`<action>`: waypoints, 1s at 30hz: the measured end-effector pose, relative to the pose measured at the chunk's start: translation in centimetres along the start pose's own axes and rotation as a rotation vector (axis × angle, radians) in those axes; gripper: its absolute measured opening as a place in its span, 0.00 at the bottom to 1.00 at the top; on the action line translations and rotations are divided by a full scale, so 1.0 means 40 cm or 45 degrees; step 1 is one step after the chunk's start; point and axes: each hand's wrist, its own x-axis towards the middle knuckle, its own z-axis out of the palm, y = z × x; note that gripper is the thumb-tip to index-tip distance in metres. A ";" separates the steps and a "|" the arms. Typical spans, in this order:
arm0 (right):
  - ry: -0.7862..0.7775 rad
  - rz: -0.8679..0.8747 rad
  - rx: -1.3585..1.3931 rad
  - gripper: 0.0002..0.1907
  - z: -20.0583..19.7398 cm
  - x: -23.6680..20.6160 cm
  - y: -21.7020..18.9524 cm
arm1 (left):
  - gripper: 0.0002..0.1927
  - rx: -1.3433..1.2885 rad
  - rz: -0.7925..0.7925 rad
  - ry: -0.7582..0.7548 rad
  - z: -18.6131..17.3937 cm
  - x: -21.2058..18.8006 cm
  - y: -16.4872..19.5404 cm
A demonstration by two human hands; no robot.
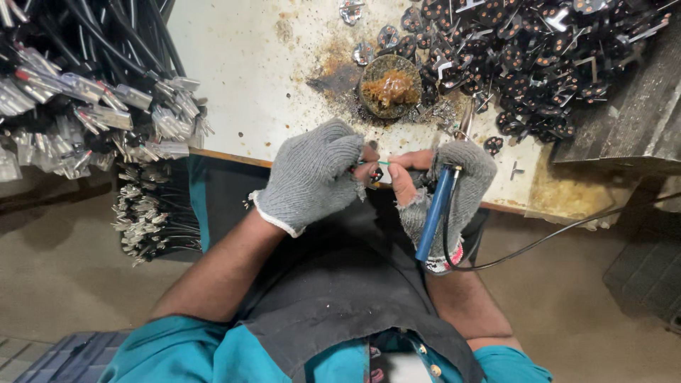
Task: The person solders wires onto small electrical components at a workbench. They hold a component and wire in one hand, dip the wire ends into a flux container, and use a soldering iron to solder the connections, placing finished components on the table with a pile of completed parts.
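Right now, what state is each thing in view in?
Left hand: gloved, pinching a thin green wire.
Right hand: gloved, gripping a blue-handled soldering iron, fingertips on the same wire.
Round tin: open, holding brown paste.
Black metal parts: piled loose on the table.
Cable bundles: heaped, hanging over the table edge.

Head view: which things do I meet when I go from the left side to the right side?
Bundle of black cables with metal ends → left hand in a grey glove → round tin of brown paste → blue-handled soldering iron in the right hand → pile of small black parts.
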 end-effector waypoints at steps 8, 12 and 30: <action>-0.054 0.667 1.091 0.33 -0.003 -0.039 0.029 | 0.08 -0.037 0.109 0.022 0.009 -0.003 -0.001; 0.046 0.555 0.993 0.33 -0.004 -0.044 0.024 | 0.11 -0.016 -0.105 0.237 -0.003 0.013 0.008; -0.026 0.370 0.804 0.29 -0.007 -0.023 0.035 | 0.08 0.054 -0.216 0.338 0.000 0.097 -0.005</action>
